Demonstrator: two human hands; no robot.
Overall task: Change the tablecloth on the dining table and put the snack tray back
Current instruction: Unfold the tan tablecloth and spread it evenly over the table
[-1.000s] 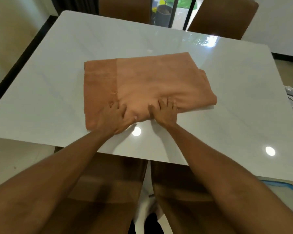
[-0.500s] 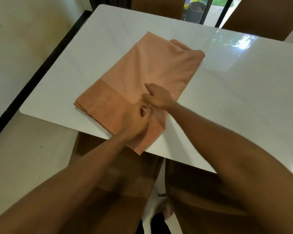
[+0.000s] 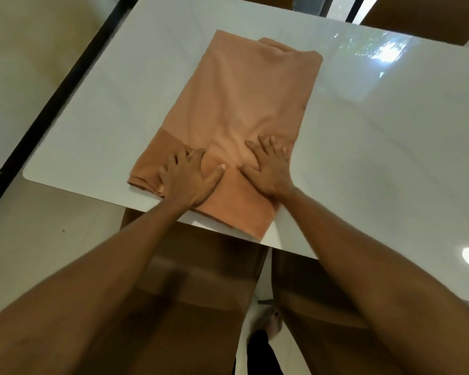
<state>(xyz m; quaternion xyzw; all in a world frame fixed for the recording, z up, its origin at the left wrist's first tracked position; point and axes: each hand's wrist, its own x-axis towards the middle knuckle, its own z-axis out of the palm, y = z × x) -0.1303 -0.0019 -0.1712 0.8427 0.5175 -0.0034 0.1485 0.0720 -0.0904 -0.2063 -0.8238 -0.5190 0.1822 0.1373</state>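
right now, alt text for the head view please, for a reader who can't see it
A person's left hand and right hand press flat on the near end of a folded orange tablecloth lying on a glossy white table. Two brown chairs sit below the table's near edge.

A home dining room: glossy white table (image 3: 390, 136), brown upholstered chairs (image 3: 417, 20).

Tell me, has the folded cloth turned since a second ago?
Yes. The folded cloth has swung round on the table: its long side lay along the near edge, now points away, one end overhanging.
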